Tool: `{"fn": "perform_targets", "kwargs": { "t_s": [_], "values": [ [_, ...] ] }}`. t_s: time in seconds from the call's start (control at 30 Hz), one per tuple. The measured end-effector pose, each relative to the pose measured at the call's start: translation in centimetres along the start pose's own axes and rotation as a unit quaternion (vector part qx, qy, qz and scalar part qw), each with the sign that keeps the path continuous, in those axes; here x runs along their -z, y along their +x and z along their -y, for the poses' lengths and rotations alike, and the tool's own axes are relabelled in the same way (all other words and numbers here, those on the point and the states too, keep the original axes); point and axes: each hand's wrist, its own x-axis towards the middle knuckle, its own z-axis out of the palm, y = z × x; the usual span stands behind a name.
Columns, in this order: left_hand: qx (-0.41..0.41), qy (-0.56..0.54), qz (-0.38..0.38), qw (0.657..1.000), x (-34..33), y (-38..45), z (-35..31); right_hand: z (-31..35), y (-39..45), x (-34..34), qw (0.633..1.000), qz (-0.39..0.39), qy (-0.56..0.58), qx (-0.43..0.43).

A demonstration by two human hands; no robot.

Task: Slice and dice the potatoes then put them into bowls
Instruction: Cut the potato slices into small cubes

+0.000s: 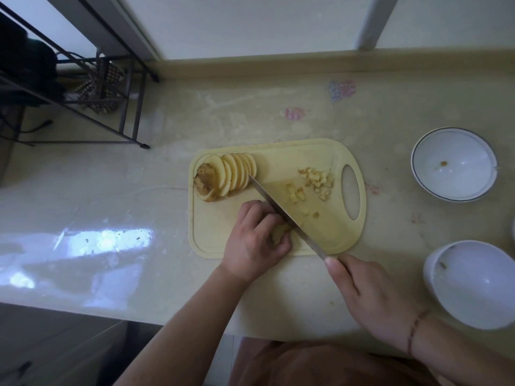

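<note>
Curling over a potato piece (279, 232), left hand (255, 240) steadies it.

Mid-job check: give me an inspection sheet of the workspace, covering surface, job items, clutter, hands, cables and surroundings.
Surface: pale glossy counter, scuffed, with faded coloured marks.
Job items: yellow cutting board holds a row of potato slices with a skin-on end piece at its left, and diced potato near the handle hole. Knife lies diagonally across the board. Two white bowls on the right, each nearly empty, with a small scrap.
Clutter: a few stray dice on the board.
Hands: left hand holds a potato piece against the blade; right hand has its grip on the knife handle.
Cables: a dark cord under the rack, far left.
Surroundings: black wire rack holding a checked cloth; window frame behind.
</note>
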Motion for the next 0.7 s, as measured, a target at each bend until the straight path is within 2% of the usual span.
{"fn": "perform_targets", "kwargs": {
  "t_s": [0.3, 0.7],
  "values": [
    [-0.004, 0.009, 0.004, 1.0, -0.1, 0.0, 0.1, -0.8, 0.2, 2.1, 0.998, 0.044, 0.024, -0.033],
    [-0.006, 0.015, -0.008, 1.0, -0.4, -0.3, 0.2, -0.5, 3.0, 4.7, 0.993, 0.034, 0.065, -0.094]
  ]
}}
